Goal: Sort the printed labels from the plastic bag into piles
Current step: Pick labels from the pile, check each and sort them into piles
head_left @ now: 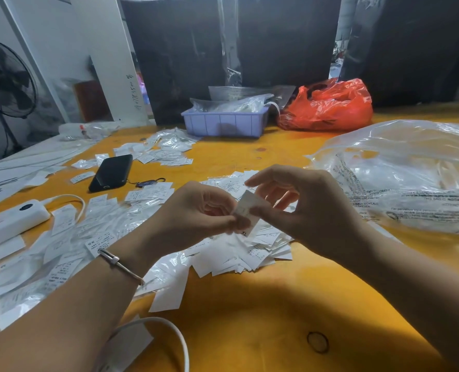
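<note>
At frame centre, your left hand [196, 210] and right hand [303, 208] both have their grip clamped on one white label [245, 208], above the loose label pile [249, 251] on the yellow surface [249, 304].

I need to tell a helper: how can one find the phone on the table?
Start at the lilac bin at the far edge of the yellow table. Come toward the near left: the phone lies flat among white labels. It alone is black.

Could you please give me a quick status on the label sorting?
Left hand and right hand both pinch one label, marked XL. Pile beneath. Nothing in the way.
</note>
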The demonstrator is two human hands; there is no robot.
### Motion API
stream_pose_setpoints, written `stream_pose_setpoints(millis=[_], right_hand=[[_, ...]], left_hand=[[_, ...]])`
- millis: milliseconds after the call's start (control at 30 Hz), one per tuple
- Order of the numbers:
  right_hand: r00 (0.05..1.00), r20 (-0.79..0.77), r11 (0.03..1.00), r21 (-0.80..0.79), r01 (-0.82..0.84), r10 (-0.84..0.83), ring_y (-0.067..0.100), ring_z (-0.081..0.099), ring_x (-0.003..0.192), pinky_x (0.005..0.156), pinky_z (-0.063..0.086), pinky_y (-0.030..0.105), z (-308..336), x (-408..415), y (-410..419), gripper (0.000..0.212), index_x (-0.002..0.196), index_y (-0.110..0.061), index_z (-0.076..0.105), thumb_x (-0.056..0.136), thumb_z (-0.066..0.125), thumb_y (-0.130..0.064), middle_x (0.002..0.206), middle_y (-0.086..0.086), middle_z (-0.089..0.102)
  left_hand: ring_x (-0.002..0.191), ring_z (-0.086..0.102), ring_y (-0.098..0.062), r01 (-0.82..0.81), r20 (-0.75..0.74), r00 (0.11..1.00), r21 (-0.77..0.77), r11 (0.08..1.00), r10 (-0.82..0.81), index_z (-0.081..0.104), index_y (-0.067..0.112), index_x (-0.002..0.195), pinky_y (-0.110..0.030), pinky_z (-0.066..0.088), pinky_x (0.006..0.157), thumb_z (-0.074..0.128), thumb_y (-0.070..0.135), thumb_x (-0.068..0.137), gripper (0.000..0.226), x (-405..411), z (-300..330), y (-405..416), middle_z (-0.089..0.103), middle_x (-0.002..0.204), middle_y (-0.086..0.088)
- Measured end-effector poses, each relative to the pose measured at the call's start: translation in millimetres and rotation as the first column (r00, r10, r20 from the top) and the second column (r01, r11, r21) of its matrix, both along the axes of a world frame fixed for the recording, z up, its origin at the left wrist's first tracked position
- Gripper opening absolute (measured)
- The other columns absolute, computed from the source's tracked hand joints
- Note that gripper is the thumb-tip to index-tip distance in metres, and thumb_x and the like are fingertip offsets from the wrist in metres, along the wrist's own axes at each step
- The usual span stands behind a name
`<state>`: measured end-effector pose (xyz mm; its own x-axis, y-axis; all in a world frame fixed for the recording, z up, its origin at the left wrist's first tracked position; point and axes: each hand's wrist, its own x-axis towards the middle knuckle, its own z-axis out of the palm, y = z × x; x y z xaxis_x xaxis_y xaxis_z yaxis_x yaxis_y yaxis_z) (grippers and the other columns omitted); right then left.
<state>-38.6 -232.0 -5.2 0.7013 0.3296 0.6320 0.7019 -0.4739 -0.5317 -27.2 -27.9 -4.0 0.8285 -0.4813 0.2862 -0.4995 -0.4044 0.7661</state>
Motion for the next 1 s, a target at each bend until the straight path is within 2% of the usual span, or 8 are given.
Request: stream_pose_setpoints(millis=[100,267,400,600,700,867,933,1000], right_hand=[[0.998,0.04,0.998,0.034,0.057,-0.058,0.009,0.064,0.066,0.061,0.053,0.023,1,3,-4,0.018,0.094,-0.017,0.074,0.078,0.077,-0.009,0.075,-0.006,0.07],[0.998,0.045,0.999,-0.001,0.04,-0.04,0.008,0.065,0.065,0.062,0.054,0.029,-1,2,1,0.011,0.088,-0.016,0.078,0.08,0.076,-0.01,0.075,-0.008,0.071],[0.996,-0.022,0.995,-0.061,-0.084,0.083,0.009,0.065,0.072,0.06,0.055,0.03,-2,1,1,0.009,0.09,-0.018,0.078,0.083,0.072,-0.017,0.082,-0.008,0.07],[0.971,-0.19,0.99,0.023,-0.142,0.144,0.011,0.064,0.076,0.063,0.048,0.019,-3,6,-4,0.013,0.091,-0.015,0.078,0.083,0.073,-0.024,0.083,-0.003,0.071],[0.981,-0.178,0.996,0.065,-0.067,0.077,0.01,0.064,0.072,0.063,0.05,0.018,-4,9,-6,0.02,0.098,-0.013,0.074,0.079,0.076,-0.018,0.081,-0.002,0.072],[0.98,-0.089,0.984,-0.015,0.178,-0.179,0.008,0.062,0.066,0.066,0.055,0.034,-10,19,-17,0.012,0.093,-0.017,0.075,0.081,0.074,-0.019,0.074,-0.007,0.068],[0.968,-0.116,0.974,-0.081,0.213,-0.222,0.008,0.063,0.074,0.072,0.054,0.039,-14,24,-22,0.016,0.097,-0.02,0.074,0.081,0.074,-0.02,0.08,-0.009,0.068],[0.97,-0.153,0.973,-0.164,0.163,-0.188,0.007,0.06,0.09,0.082,0.051,0.037,-17,26,-21,0.025,0.105,-0.024,0.071,0.08,0.075,-0.026,0.095,-0.012,0.068]], left_hand=[[0.077,0.072,-0.025,-0.02,-0.01,1.0,-0.054,0.998,0.019,0.076,0.017,0.084,-0.03,0.061,0.07,0.073,0.035,0.069,0.024,2,1,2,0.077,0.084,-0.005],[0.078,0.073,-0.011,-0.023,-0.049,0.999,-0.101,0.995,0.019,0.076,0.01,0.085,-0.016,0.054,0.065,0.072,0.029,0.072,0.023,1,0,0,0.077,0.084,0.0],[0.079,0.072,-0.009,-0.016,-0.059,0.998,-0.139,0.99,0.008,0.075,0.015,0.08,-0.016,0.054,0.065,0.073,0.031,0.069,0.019,1,1,1,0.077,0.08,0.002],[0.081,0.072,-0.012,-0.032,-0.078,0.997,-0.087,0.996,0.025,0.076,0.012,0.084,-0.016,0.054,0.067,0.074,0.027,0.072,0.019,4,-2,2,0.076,0.082,0.0],[0.084,0.071,-0.011,-0.049,-0.082,0.996,-0.119,0.992,0.039,0.075,0.018,0.087,-0.014,0.053,0.067,0.074,0.03,0.071,0.02,5,0,3,0.075,0.083,0.003],[0.085,0.068,-0.005,-0.164,-0.079,0.985,-0.205,0.965,0.151,0.074,0.028,0.076,-0.017,0.053,0.071,0.07,0.031,0.073,0.006,6,6,12,0.074,0.084,0.005],[0.082,0.066,-0.006,-0.222,-0.126,0.973,-0.27,0.937,0.194,0.071,0.02,0.077,-0.023,0.048,0.074,0.067,0.027,0.075,0.009,8,7,14,0.073,0.085,0.001],[0.082,0.065,-0.008,-0.266,-0.208,0.957,-0.365,0.892,0.201,0.068,0.017,0.075,-0.031,0.044,0.079,0.066,0.022,0.075,0.006,8,10,16,0.071,0.088,-0.004]])
